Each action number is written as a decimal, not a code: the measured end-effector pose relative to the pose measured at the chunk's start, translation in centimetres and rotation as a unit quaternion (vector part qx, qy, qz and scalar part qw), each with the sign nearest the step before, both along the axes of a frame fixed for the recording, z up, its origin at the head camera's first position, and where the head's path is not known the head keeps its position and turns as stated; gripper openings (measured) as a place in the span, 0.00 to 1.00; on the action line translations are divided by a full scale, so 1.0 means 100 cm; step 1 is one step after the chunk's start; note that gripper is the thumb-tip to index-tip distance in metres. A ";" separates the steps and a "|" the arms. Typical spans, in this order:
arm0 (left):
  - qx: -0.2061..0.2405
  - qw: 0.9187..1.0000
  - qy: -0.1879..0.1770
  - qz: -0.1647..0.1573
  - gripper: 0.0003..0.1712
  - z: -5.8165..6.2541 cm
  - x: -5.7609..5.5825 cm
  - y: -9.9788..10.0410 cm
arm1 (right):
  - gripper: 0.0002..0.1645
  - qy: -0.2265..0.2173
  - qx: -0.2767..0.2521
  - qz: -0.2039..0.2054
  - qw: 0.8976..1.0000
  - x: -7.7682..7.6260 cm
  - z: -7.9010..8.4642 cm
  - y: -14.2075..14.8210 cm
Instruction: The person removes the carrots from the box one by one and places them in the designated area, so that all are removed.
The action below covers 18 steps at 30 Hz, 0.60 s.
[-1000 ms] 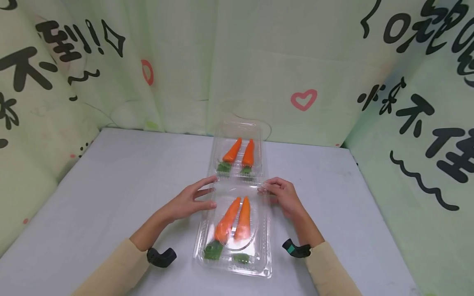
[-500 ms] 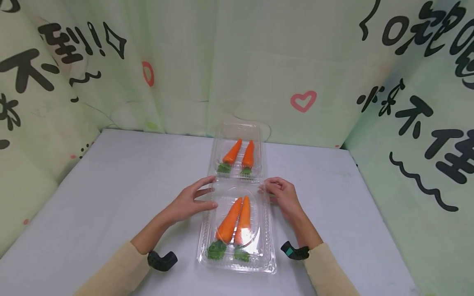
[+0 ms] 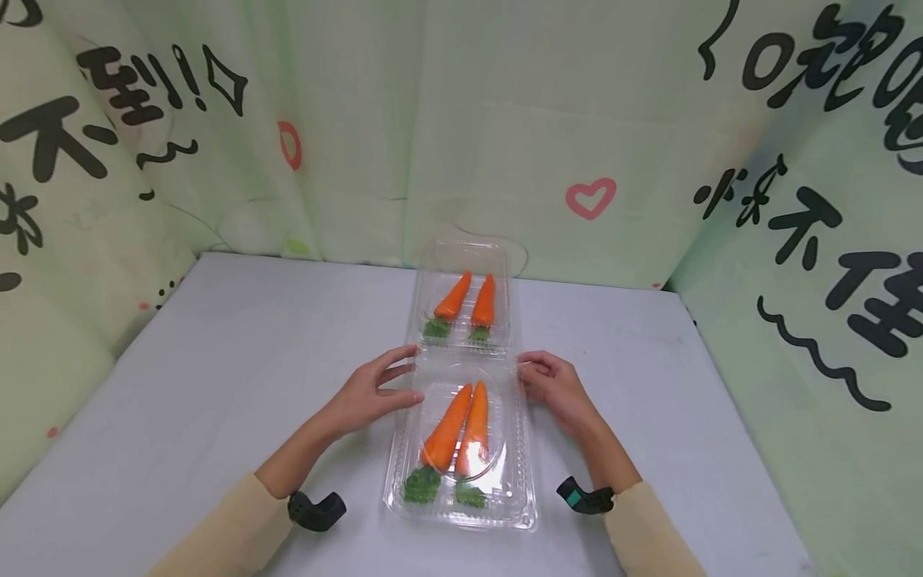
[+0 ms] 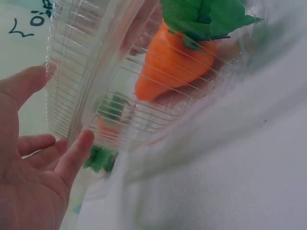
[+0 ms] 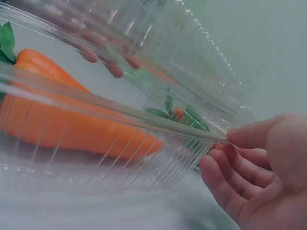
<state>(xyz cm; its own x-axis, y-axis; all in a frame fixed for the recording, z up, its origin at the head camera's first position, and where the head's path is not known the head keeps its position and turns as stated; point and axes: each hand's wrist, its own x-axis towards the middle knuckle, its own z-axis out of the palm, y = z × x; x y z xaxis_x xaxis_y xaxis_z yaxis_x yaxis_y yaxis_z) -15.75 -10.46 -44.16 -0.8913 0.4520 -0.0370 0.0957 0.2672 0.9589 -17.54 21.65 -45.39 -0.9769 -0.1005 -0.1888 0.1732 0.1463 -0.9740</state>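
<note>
A clear plastic clamshell box (image 3: 522, 501), lid down, lies lengthwise before me. Two carrots, a left one (image 3: 447, 429) and a right one (image 3: 473, 433), show through it, green tops toward me. My left hand (image 3: 360, 397) has its fingers spread, with fingertips at the box's left side near its far end. Opposite, my right hand (image 3: 562, 393) pinches the rim at the far right corner between thumb and fingers, seen best in the right wrist view. A carrot (image 4: 175, 62) shows through the ribbed wall in the left wrist view.
A second clear box (image 3: 461, 255) with two smaller-looking carrots (image 3: 453, 296) stands directly behind the near one, at the back edge of the white table (image 3: 288, 320). Pale green curtains (image 3: 490, 144) with black lettering surround the table on three sides.
The near box has shifted slightly right and away from me, its front end settling. My right hand has moved a little to the right, off the lid's top edge; my left hand has hardly moved.
</note>
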 end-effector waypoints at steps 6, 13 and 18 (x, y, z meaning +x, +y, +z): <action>-0.004 1.000 0.002 0.005 0.44 0.001 -0.003 0.000 | 0.19 0.021 -0.005 0.006 1.000 -0.003 -0.002 0.000; -0.018 1.000 0.022 0.002 0.44 0.005 -0.006 -0.001 | 0.20 -0.009 0.018 -0.014 1.000 -0.007 -0.001 -0.003; -0.024 0.999 0.028 0.006 0.45 0.009 -0.008 -0.002 | 0.20 -0.016 0.011 -0.018 1.000 -0.008 -0.001 -0.003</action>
<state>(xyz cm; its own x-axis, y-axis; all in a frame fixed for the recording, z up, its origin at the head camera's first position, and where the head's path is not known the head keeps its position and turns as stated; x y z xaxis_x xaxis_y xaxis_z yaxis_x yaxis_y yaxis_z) -16.58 -10.69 -43.27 -0.8975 0.4409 -0.0090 0.1448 0.3138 0.9384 -18.35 21.35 -45.50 -0.9731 -0.0611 -0.2221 0.2100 0.1609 -0.9644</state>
